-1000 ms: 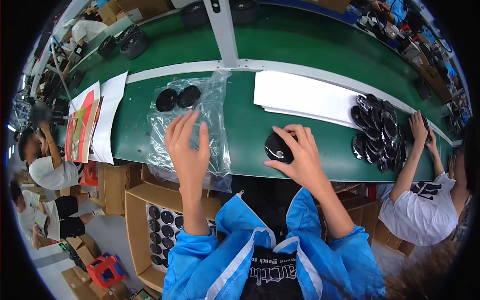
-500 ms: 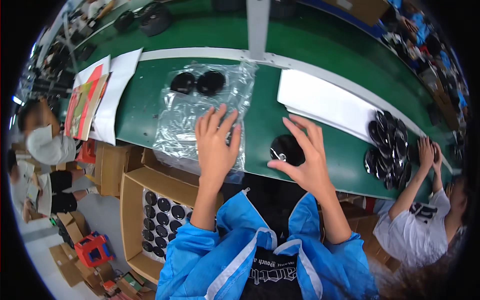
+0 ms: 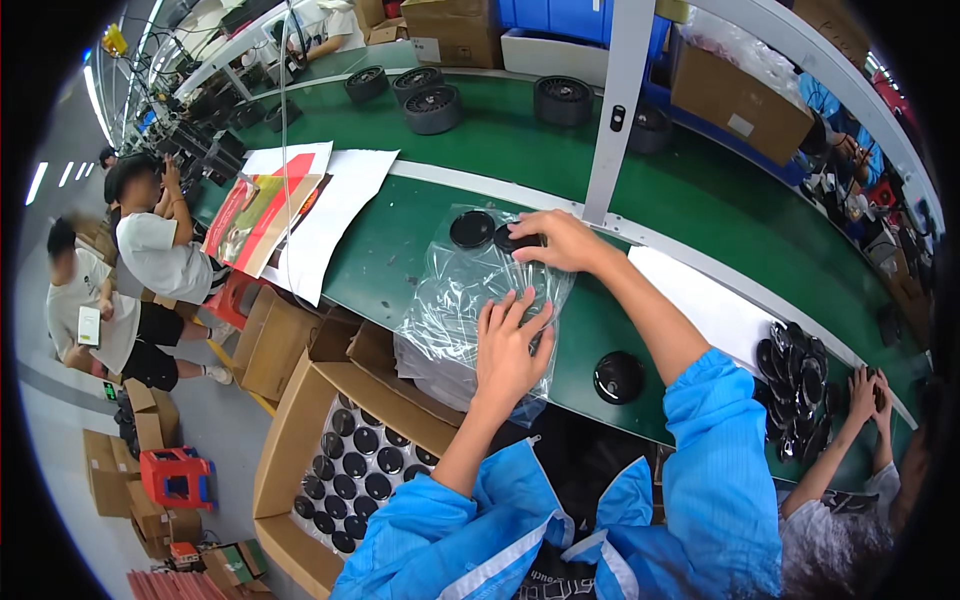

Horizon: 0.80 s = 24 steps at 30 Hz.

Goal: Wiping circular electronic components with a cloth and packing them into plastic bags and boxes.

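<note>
Two round, glossy black discs lie at the far end of a clear plastic bag (image 3: 440, 300) on the green table. The left one, a black disc (image 3: 471, 229), is untouched. My right hand (image 3: 562, 242) reaches across and pinches the rim of the other black disc (image 3: 508, 238), its fingers partly covering it. My left hand (image 3: 512, 355) rests palm down on the near part of the bag, fingers spread. A single black disc (image 3: 618, 378) sits on the table to the right, near the front edge.
An open carton (image 3: 285, 450) with rows of black discs stands below the table at left. A heap of black discs (image 3: 795, 385) lies at right, beside a co-worker's hands (image 3: 868, 395). White sheets (image 3: 690, 300) and a metal post (image 3: 615, 120) are beyond; wheels stand on the far green belt.
My right hand has left the single disc at the front edge and moved to the far right disc on the bag. My left hand stays on the bag. The view has shifted left.
</note>
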Motion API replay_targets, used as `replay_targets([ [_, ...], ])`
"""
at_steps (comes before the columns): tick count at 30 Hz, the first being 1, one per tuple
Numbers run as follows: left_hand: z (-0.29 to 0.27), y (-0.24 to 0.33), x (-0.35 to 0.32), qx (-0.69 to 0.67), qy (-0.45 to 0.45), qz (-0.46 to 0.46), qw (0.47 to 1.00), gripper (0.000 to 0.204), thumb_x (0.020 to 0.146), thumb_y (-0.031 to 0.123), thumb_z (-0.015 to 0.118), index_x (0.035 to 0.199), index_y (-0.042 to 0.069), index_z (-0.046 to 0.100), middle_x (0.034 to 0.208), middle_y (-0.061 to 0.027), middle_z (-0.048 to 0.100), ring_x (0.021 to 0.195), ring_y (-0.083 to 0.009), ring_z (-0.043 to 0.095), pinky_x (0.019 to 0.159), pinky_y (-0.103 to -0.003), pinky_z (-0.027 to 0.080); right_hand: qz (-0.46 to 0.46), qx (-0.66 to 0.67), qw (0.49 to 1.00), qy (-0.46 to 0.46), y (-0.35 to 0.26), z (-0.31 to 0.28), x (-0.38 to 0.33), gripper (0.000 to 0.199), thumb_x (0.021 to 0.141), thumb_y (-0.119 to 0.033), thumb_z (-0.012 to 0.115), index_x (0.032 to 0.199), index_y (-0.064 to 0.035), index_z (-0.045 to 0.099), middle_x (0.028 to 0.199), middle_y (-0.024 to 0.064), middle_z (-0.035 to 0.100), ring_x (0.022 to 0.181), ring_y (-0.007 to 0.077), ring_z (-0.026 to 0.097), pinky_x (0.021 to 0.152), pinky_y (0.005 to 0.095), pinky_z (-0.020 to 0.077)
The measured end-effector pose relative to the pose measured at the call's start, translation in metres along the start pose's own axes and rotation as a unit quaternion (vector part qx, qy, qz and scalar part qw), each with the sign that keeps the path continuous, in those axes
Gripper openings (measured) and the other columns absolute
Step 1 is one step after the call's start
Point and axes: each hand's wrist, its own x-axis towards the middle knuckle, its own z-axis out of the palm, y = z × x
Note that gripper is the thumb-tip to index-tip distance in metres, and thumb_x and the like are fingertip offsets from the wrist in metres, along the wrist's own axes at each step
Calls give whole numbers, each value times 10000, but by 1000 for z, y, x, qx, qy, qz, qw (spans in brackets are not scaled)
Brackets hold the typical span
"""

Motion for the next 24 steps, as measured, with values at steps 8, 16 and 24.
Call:
replay_targets([
  [8, 9, -4, 0, -9, -7, -3, 1000, 332, 938, 190, 759, 1260, 118, 805, 1382, -132, 703, 1355, -391, 597, 1211, -546, 383, 147, 90, 908, 381, -64, -52, 23, 200, 1065, -164, 696, 1037, 34, 688, 905, 101, 737, 768, 186, 650, 741, 323, 526],
  [16, -10, -12, 10, -55, -24, -13, 998, 380, 964, 211, 759, 1322, 84, 742, 1346, -132, 718, 1288, -358, 618, 1164, -497, 420, 263, 31, 963, 51, -149, -152, -172, 202, 1111, -142, 594, 1086, 21, 710, 931, 120, 615, 890, 261, 626, 840, 364, 510],
  [24, -30, -2, 10, -229, 44, 9, 972, 367, 965, 94, 777, 1327, 58, 734, 1328, -150, 733, 1221, -307, 685, 1114, -439, 495, 186, -49, 981, -2, -173, -125, -244, 218, 1013, -196, 717, 1186, -64, 715, 1171, 149, 656, 1060, 364, 657, 964, 475, 540],
])
